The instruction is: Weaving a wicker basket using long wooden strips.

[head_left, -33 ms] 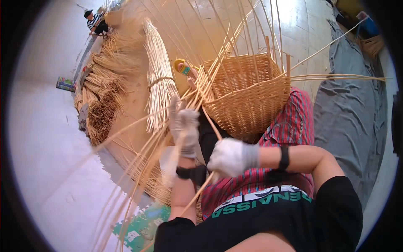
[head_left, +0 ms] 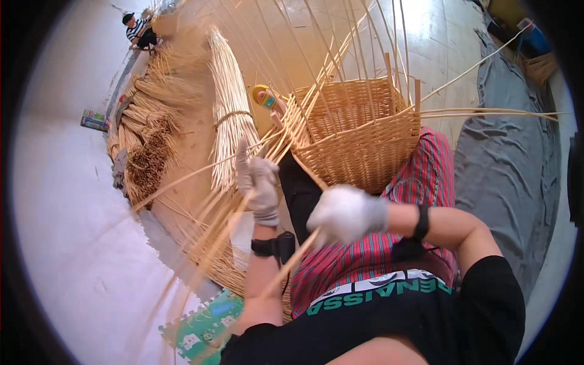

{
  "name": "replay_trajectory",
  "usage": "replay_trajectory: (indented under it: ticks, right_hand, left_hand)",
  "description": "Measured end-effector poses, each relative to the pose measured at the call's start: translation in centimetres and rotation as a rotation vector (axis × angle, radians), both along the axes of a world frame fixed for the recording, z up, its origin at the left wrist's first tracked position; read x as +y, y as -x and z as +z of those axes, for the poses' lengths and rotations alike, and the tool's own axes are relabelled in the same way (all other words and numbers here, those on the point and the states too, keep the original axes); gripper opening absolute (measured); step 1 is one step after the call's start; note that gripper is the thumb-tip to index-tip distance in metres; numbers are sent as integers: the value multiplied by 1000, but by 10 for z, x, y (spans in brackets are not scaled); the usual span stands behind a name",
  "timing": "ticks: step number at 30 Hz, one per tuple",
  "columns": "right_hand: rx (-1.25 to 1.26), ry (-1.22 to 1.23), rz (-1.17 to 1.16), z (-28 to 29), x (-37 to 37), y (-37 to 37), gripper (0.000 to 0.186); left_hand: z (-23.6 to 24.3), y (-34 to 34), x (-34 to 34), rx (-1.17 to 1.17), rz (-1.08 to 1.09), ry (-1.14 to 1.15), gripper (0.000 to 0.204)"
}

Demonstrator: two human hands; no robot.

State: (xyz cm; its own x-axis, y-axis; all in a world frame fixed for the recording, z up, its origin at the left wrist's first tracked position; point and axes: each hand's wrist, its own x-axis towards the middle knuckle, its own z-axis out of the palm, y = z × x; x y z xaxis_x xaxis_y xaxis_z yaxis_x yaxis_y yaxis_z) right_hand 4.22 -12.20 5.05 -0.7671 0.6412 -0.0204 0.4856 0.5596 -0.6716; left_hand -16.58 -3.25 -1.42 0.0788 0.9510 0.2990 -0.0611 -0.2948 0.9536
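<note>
A half-woven wicker basket point(head_left: 359, 134) rests on my lap against red striped trousers, its long loose stakes fanning up and out. My left hand point(head_left: 258, 185), in a white glove, is closed around a few thin willow rods point(head_left: 201, 213) that run down to the lower left. Just below the basket's near edge, my gloved right hand point(head_left: 344, 213) grips another rod that passes under it. Both wrists carry black bands.
A tied bundle of pale rods point(head_left: 228, 115) and darker heaps of rods point(head_left: 152, 140) lie on the wooden floor to the left. Another person point(head_left: 137, 30) sits far off at top left. A grey cloth point(head_left: 511, 152) lies right, a green foam mat point(head_left: 201, 328) below, a yellow sandal point(head_left: 267, 97) beside the basket.
</note>
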Motion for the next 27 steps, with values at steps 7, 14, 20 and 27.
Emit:
replay_trajectory:
  ticks: [7,14,20,27]
  right_hand:
    - [1405,334,-859,-161,94,-153,26]
    - [955,204,-1040,-139,70,-154,18]
    - [814,-16,-1301,-146,74,-130,12]
    - [582,-398,-1273,-113,44,-85,17]
  left_hand:
    - [-29,-23,-8,-30,92,-160,38]
    - [-124,-65,-9,249,258,146,80]
    - [-128,-65,48,564,51,158,99]
    - [-130,-67,48,601,197,106,78]
